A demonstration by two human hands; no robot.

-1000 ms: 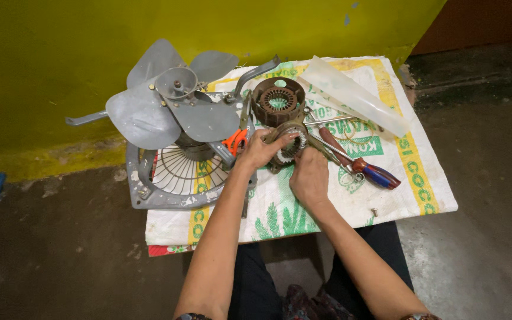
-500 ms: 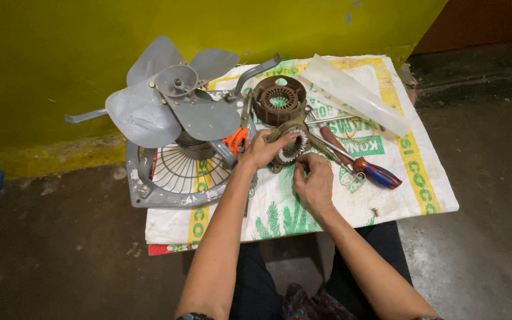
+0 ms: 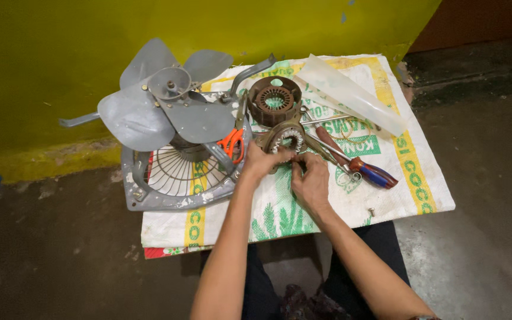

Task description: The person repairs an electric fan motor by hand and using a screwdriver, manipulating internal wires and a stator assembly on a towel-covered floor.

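Both hands (image 3: 288, 169) on motor bracket (image 3: 285, 139)

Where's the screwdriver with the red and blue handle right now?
In the head view, the screwdriver lies on the printed woven sack, just right of the right hand, its handle pointing toward the sack's right edge, below the clear plastic piece.

The right hand (image 3: 310, 182) has been drawn back toward the body from beside the screwdriver (image 3: 360, 164), with its fingers now curled in front of the ring-shaped metal motor part (image 3: 285, 141). The left hand (image 3: 263, 161) has been brought closer, so both hands nearly meet at that part's near edge.
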